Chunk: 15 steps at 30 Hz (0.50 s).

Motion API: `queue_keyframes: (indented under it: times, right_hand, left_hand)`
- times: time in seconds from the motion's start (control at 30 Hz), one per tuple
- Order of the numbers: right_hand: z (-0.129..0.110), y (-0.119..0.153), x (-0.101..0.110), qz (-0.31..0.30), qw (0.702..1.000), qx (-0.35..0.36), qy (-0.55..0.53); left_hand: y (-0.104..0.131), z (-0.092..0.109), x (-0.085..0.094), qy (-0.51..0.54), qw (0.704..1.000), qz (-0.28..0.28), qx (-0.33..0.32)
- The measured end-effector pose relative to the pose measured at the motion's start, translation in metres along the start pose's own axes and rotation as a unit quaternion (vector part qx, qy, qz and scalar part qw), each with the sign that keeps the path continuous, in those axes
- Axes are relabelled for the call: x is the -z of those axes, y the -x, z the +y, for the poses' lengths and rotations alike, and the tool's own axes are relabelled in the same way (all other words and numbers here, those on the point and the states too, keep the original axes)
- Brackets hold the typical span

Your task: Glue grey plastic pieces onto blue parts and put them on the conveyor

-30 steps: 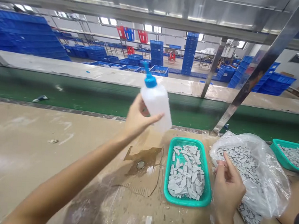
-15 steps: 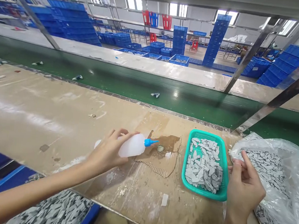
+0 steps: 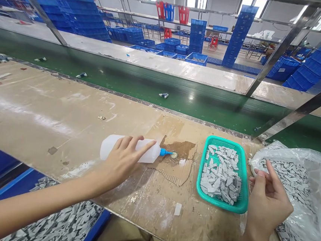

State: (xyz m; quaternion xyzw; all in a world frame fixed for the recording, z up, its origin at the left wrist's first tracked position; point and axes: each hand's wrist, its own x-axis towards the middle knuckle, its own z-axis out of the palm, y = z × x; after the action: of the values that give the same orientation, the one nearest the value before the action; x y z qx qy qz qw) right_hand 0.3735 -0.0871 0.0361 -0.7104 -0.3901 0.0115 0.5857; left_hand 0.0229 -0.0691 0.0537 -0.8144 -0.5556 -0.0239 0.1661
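Note:
My left hand (image 3: 121,162) rests over a white plastic squeeze bottle (image 3: 149,151), fingers along its upper side; the thumb is hidden. The bottle lies on its side, and its blue nozzle (image 3: 165,152) reaches a small round metal cap (image 3: 174,155) on a torn, wet-stained piece of cardboard (image 3: 182,176). My right hand (image 3: 270,197) is closed, with thumb and fingers bent together; whatever is between them is hidden. It is between a green plastic basket (image 3: 199,176) of small grey pieces (image 3: 223,174) and a clear plastic bag (image 3: 320,187) holding more such pieces.
A green conveyor belt (image 3: 124,83) with a few small dark-and-white parts runs behind the worktable (image 3: 51,114). Metal posts (image 3: 284,49) rise along it. A blue crate (image 3: 94,231) of grey pieces stands below the front left edge. Stacked blue crates (image 3: 238,37) stand farther back.
My left hand has lowered the squeeze bottle onto its side, its nozzle now at the metal cap. The fingers lie flatter over it. My right hand keeps its closed pose. The belt parts shifted slightly left.

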Motion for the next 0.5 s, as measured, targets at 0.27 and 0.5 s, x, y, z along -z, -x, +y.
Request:
queue_keyframes:
  times: [0.27,0.5]
  right_hand:
    - [-0.0059,-0.0005,0.0025,-0.007,1.0,-0.011,0.0]
    - [-0.0035,-0.0007,0.0032,-0.008,1.0,-0.008,0.001]
  left_hand:
    - [0.0005,-0.0015,-0.0025,-0.03,0.999,0.032,-0.029]
    - [-0.001,-0.0008,-0.0006,-0.07,0.995,0.046,-0.046]
